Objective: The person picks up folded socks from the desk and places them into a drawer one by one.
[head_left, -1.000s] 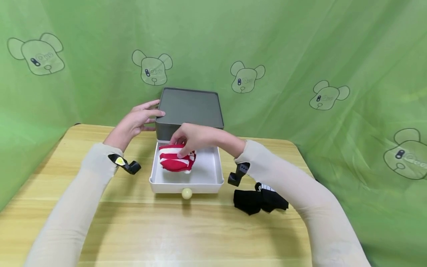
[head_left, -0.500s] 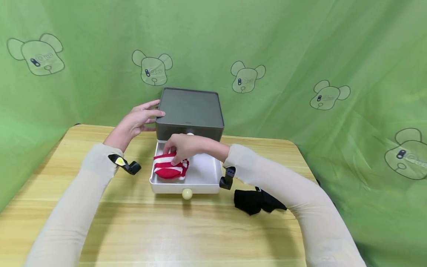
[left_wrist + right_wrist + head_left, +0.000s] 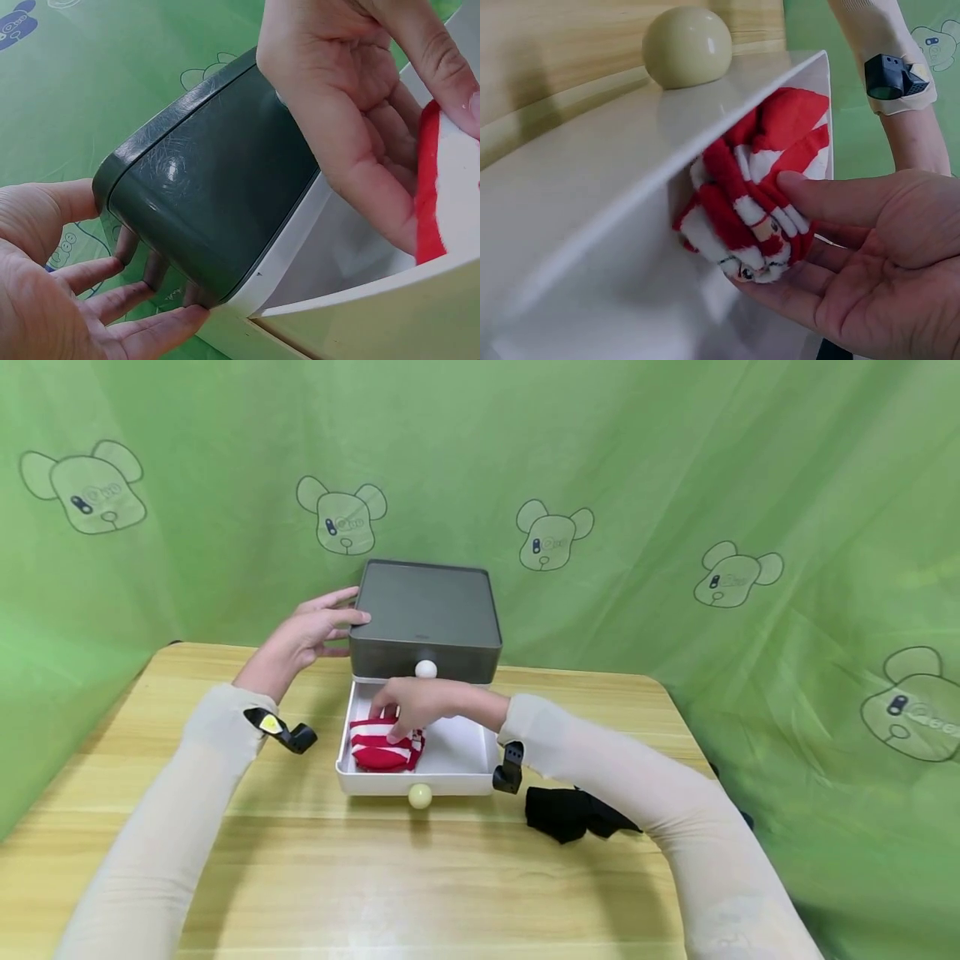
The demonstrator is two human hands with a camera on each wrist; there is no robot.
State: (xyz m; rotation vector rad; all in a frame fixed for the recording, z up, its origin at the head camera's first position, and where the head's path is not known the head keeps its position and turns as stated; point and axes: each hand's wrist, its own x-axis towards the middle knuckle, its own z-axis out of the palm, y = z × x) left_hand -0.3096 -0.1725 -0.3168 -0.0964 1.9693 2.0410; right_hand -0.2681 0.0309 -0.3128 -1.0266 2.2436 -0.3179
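A folded pair of red-and-white striped socks [image 3: 381,753] lies low in the left part of the pulled-out white drawer [image 3: 459,785]. My right hand [image 3: 415,703] pinches it from above, thumb on the near face and fingers behind. In the right wrist view the socks [image 3: 757,191] show several folded layers close to the drawer's front wall. My left hand [image 3: 311,627] rests against the left side of the dark grey drawer box [image 3: 427,602], its thumb at the top edge. The left wrist view shows its straight fingers [image 3: 161,330] touching the box's side.
A round cream knob [image 3: 420,796] sits on the drawer's front, and a white knob [image 3: 426,669] on the grey upper part. Black folded cloth [image 3: 570,814] lies on the wooden table [image 3: 420,893] at the right, partly behind my right sleeve. A green curtain [image 3: 450,443] hangs behind.
My right hand has moved left and lowered with the socks, deeper into the drawer's left part. The left hand stays on the box.
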